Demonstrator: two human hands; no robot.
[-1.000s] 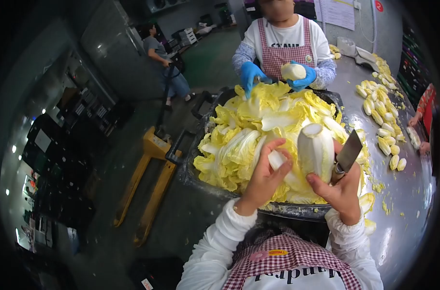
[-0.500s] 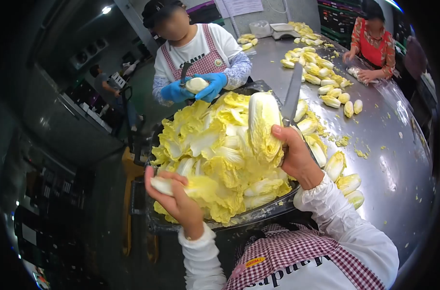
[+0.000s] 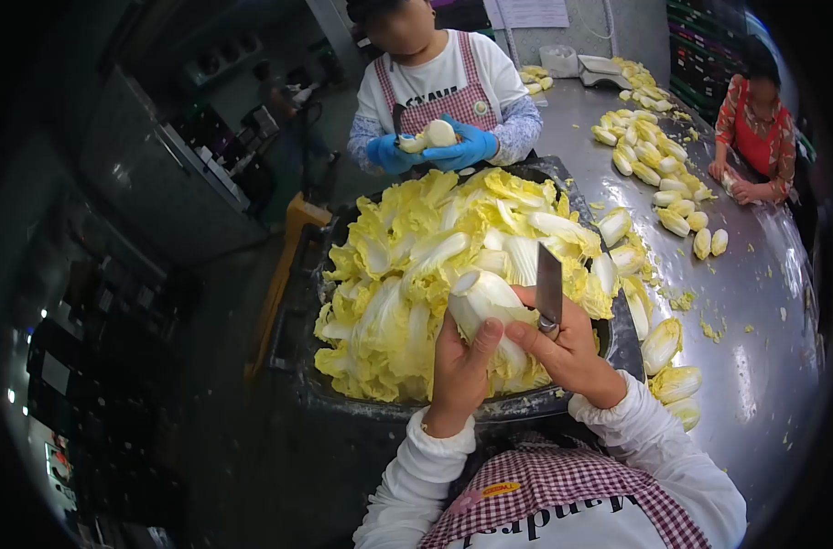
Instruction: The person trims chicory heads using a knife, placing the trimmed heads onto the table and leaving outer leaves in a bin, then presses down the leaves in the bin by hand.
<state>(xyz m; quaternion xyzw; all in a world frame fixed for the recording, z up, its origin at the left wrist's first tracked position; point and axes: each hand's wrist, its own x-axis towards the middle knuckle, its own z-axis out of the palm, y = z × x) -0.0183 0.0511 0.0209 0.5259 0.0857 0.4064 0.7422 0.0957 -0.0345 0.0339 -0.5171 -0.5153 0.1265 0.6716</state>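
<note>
Between my two hands is a pale cabbage head (image 3: 485, 306), its cut white base tilted up toward the upper left. My left hand (image 3: 464, 366) wraps its left side, thumb across the front. My right hand (image 3: 567, 346) grips its right side and also holds a knife (image 3: 549, 288) by the handle, the blade pointing up. Beneath them a black tub (image 3: 343, 403) is heaped with loose yellow and white cabbage leaves (image 3: 389, 320).
Across the tub a co-worker in blue gloves (image 3: 471, 145) holds a pale cabbage piece and a blade. On the metal table (image 3: 746, 320) lie small cabbage heads (image 3: 664, 343) and leaf scraps. Another person (image 3: 760, 137) works at the far right. A yellow pallet truck (image 3: 293, 247) stands left.
My left hand has let go of a loose leaf and moved right onto the cabbage head. My right hand has lowered the head and tilted it. The view has swung left.
</note>
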